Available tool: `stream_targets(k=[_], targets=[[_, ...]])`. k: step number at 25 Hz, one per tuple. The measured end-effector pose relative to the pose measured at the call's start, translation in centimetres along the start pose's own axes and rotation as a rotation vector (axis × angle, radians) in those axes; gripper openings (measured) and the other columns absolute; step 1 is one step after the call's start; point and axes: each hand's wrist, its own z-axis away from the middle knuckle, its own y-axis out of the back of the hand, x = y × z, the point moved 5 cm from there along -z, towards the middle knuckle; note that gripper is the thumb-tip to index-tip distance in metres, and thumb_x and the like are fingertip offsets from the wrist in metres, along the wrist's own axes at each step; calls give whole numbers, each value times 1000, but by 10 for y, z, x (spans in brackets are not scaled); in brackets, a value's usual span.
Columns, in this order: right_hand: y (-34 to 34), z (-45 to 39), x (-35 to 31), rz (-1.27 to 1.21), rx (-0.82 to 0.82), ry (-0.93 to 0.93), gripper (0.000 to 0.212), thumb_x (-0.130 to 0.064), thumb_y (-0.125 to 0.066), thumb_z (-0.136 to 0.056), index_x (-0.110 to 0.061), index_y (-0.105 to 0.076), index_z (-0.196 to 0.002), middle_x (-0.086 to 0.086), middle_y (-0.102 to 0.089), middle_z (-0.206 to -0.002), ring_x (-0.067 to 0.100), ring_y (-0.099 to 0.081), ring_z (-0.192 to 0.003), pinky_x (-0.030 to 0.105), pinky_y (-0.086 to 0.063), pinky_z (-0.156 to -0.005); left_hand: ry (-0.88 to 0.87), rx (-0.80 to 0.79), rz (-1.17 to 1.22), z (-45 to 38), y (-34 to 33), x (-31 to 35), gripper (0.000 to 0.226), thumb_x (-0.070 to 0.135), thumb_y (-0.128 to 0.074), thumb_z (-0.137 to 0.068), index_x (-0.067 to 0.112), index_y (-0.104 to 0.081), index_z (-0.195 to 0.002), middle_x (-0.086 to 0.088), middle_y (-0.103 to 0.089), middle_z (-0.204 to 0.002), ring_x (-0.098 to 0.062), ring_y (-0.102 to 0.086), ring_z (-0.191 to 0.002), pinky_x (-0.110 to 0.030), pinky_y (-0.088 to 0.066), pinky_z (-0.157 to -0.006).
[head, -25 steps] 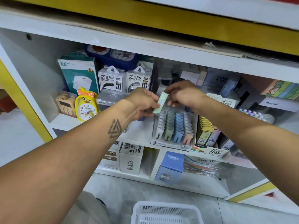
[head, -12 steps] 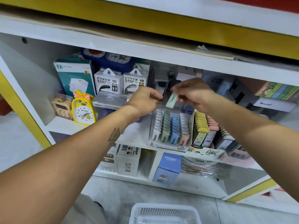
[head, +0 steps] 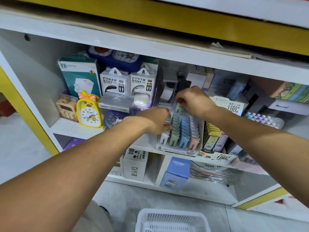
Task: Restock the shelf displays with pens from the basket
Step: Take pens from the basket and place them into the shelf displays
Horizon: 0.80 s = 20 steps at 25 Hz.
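ok so the right hand has moved that pale green pack down from mid-air, pinching it into the back of the display tray's green row, while the left hand grips the white packs beside it, so this one's nearly stocked.

Both bare forearms reach forward, wrists close together. The left hand has its fingers curled, knuckles up; the right hand curls downward, fingertips pinched.
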Motion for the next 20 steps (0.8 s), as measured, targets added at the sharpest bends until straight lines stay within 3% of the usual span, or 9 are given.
stream_targets(k=[8,13,16,18,20], targets=[[-19,3,-1,-80,-63,-62,26,-3,-67,-90,-16,-74,-112,7,-72,-113,23,-68,-102,35,-53,-97,-3,2,-16,-4,-2,-1,57,44,-55,-97,14,-45,-144,-5,-44,-151,-27,-44,-135,-41,-38,-110],[-22,5,-8,-45,-142,-29,42,1,-58,-91,-19,-69,-126,4,-67,-128,21,-63,-114,27,-49,-99,-1,8,-5,-2,1,1,45,39,-55,-97,13,-54,-133,-5,-54,-140,-27,-53,-124,-42,-45,-103],[-1,17,-3,-78,-24,-13,37,-9,-54,-95,-22,-67,-127,5,-67,-127,24,-62,-116,26,-45,-97,-39,111,0,-3,3,12,29,32,-48,-99,13,-58,-119,-7,-57,-127,-28,-56,-114,-42,-48,-96],[16,30,5,-169,77,-16,31,-10,-55,-95,-21,-72,-119,1,-72,-119,20,-65,-109,24,-46,-95,-64,122,-7,-6,-2,23,38,36,-41,-102,12,-52,-130,-9,-49,-141,-28,-48,-128,-44,-42,-105],[26,51,18,-293,113,-71,26,-10,-57,-96,-20,-75,-112,-2,-74,-111,13,-66,-102,20,-46,-91,-87,80,-18,-13,-13,37,55,43,-34,-103,13,-33,-149,-7,-27,-160,-25,-27,-146,-42,-26,-118]])
